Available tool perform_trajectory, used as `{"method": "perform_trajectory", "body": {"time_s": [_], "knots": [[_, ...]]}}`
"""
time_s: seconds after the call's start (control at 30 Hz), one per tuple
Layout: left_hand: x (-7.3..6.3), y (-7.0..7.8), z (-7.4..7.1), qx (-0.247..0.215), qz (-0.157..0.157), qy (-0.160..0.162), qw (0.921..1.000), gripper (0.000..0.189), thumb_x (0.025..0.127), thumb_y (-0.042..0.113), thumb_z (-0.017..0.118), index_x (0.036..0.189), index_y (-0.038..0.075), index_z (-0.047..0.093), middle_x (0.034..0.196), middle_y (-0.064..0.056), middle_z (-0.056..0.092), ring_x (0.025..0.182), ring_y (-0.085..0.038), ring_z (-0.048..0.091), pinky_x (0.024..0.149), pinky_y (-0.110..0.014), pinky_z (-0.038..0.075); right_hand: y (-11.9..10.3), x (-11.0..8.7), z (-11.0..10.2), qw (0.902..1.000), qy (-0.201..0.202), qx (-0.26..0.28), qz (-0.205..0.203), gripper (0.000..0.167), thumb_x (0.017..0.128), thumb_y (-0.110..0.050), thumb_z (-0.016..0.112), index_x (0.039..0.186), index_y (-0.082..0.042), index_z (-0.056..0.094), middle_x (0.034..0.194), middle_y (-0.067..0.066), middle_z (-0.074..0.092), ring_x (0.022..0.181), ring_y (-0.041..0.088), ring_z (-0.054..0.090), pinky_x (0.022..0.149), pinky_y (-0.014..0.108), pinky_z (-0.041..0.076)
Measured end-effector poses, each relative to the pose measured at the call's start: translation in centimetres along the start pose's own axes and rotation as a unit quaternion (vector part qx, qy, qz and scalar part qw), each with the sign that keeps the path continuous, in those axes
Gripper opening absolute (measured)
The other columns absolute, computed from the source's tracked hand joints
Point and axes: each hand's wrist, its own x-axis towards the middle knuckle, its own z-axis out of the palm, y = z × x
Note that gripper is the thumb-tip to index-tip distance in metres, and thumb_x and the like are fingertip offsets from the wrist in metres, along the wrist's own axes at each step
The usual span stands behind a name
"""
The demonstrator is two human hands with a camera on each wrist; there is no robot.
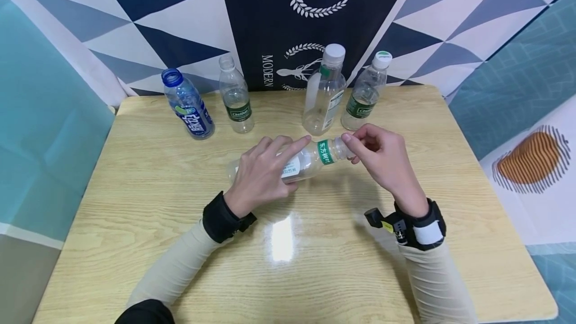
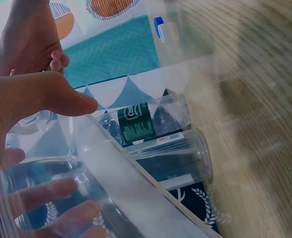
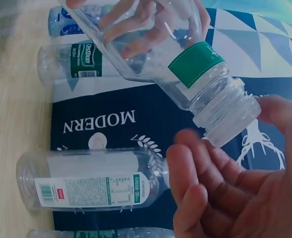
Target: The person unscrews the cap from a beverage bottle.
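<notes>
Clear 东方树叶 bottle [image 1: 310, 160] lies sideways over the table [image 1: 157, 204], nearer the back edge, neck toward the right edge; cannot tell whether it touches the wood. Left hand [image 1: 265, 171] grips its body; right hand [image 1: 380, 151] pinches the mouth between thumb and fingers.

Risks (judged): smooth, thin plastic could spin or dent if the left squeezes unevenly while the right twists. A swing toward the back edge could topple the tall clear bottle [image 1: 321, 106] close behind – it looks light and empty.

Readable: 东方树叶 on the green neck band [image 1: 325, 152]; "Cestbon" on two small bottles by the back edge, left [image 1: 236, 99] and right [image 1: 362, 99]; "MODERN" on the backdrop [image 1: 252, 39]. Tall bottle's label [image 3: 89, 191] – barcode visible, print too small. Blue bottle [image 1: 191, 111], near back-left corner: lettering uncertain.
</notes>
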Motion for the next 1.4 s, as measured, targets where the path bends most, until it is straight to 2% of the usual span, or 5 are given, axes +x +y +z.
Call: {"method": "perform_trajectory", "body": {"time_s": [0.33, 0.67, 1.07, 1.23, 1.4], "knots": [[0.0, 0.0, 0.1, -0.013, -0.004, -0.005, 0.9999, 0.102, 0.057, 0.041, 0.094, 0.149, 0.028, 0.052, 0.121, -0.003, 0.067, 0.089, -0.025, 0.065, 0.05, -0.033, 0.053, 0.7, -0.4, -0.8, 0.9978, -0.016, -0.009, -0.063, 0.021, 0.099, -0.02, 0.067, 0.114, -0.006, 0.074, 0.088, 0.007, 0.073, 0.068, 0.008, 0.065, 0.061, 0.018, 0.05], [0.1, 0.1, 0.0, -0.019, -0.007, -0.004, 0.9998, 0.102, 0.058, 0.042, 0.094, 0.15, 0.028, 0.052, 0.12, -0.003, 0.068, 0.09, -0.025, 0.065, 0.049, -0.034, 0.053, 0.9, -0.5, -1.9, 0.9862, -0.037, 0.043, -0.155, 0.038, 0.087, 0.004, 0.074, 0.122, -0.009, 0.072, 0.107, -0.002, 0.072, 0.086, 0.007, 0.067, 0.079, 0.015, 0.055], [-0.3, -0.3, -0.6, -0.027, -0.034, 0.006, 0.999, 0.1, 0.061, 0.043, 0.091, 0.151, 0.028, 0.05, 0.119, -0.004, 0.067, 0.088, -0.024, 0.064, 0.05, -0.036, 0.055, 3.8, -1.8, -4.8, 0.9972, 0.028, 0.001, -0.069, 0.042, 0.086, 0.004, 0.077, 0.126, -0.007, 0.071, 0.112, -0.005, 0.068, 0.089, 0.002, 0.067, 0.082, 0.009, 0.052], [-0.1, -0.2, -0.6, -0.033, -0.035, 0.014, 0.9987, 0.097, 0.063, 0.043, 0.089, 0.151, 0.027, 0.05, 0.119, -0.004, 0.068, 0.089, -0.025, 0.065, 0.05, -0.036, 0.055, 7.3, -3.6, -5.3, 0.9951, 0.043, -0.089, 0.001, 0.04, 0.087, -0.005, 0.079, 0.125, -0.007, 0.067, 0.112, 0.008, 0.07, 0.083, -0.005, 0.062, 0.073, 0.005, 0.048], [0.0, -0.2, -0.6, -0.039, -0.035, 0.016, 0.9985, 0.097, 0.063, 0.041, 0.09, 0.15, 0.027, 0.05, 0.118, -0.004, 0.068, 0.089, -0.025, 0.066, 0.049, -0.035, 0.055, 10.7, -4.8, -4.7, 0.9794, -0.009, -0.2, 0.029, 0.023, 0.085, -0.013, 0.083, 0.101, -0.004, 0.069, 0.098, 0.017, 0.073, 0.077, 0.017, 0.07, 0.061, 0.017, 0.05]]}}
